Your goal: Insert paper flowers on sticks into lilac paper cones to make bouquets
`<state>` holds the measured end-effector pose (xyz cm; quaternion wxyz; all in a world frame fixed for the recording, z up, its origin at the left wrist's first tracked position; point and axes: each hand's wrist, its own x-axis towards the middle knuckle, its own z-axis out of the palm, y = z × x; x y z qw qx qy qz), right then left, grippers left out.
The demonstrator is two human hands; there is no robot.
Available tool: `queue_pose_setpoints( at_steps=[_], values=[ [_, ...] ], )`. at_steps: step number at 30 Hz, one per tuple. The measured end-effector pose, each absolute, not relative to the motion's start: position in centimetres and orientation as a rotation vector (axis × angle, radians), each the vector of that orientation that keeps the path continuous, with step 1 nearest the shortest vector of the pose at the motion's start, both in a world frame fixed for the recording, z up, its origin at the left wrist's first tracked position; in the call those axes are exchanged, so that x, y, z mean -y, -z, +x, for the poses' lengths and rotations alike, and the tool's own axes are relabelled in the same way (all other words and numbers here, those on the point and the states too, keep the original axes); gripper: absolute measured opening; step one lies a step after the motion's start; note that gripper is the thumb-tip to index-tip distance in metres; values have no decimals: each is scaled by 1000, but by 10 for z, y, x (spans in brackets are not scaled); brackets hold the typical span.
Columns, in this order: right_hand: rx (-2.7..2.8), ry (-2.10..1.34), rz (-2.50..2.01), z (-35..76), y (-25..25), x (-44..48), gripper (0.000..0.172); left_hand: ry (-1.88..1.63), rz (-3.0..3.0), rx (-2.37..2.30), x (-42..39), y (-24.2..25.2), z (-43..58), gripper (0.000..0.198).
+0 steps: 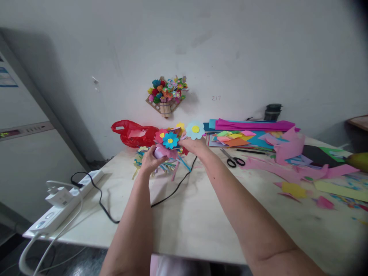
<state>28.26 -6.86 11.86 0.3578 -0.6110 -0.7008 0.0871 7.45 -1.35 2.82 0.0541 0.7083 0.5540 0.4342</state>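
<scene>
A bunch of colourful paper flowers (170, 141) is held up over the table between both hands. My left hand (151, 160) is closed round its lower left side, by a lilac and pink paper piece. From the right, my right hand (194, 144) closes on the bunch, its fingertips partly hidden among the petals. Just above that hand shows a light blue paper flower (195, 130) with a yellow centre; its stem is hidden. Blue and green strips like stems (184, 163) hang below the bunch.
Behind the bunch lies a red plastic bag (129, 133). Scissors (232, 158), paper sheets (253, 125) and pink scraps (276, 168) spread to the right. A black cable (175, 190) crosses the table from a power strip (67, 203). A flower decoration (166, 96) hangs on the wall.
</scene>
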Motion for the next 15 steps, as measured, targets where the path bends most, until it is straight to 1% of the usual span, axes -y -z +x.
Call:
queue_pose_setpoints(
  at_steps=[4,8,15],
  values=[
    [1765,-257,-1593,284,-118,67,29,-1329,2133,-1689,13,-28,74,57],
    [1693,-268,-1576,286,-119,67,35,-1346,2113,-1686,13,-28,74,60],
    [1707,-254,-1585,283,-118,69,27,-1345,2139,-1670,12,-27,74,59]
  ],
)
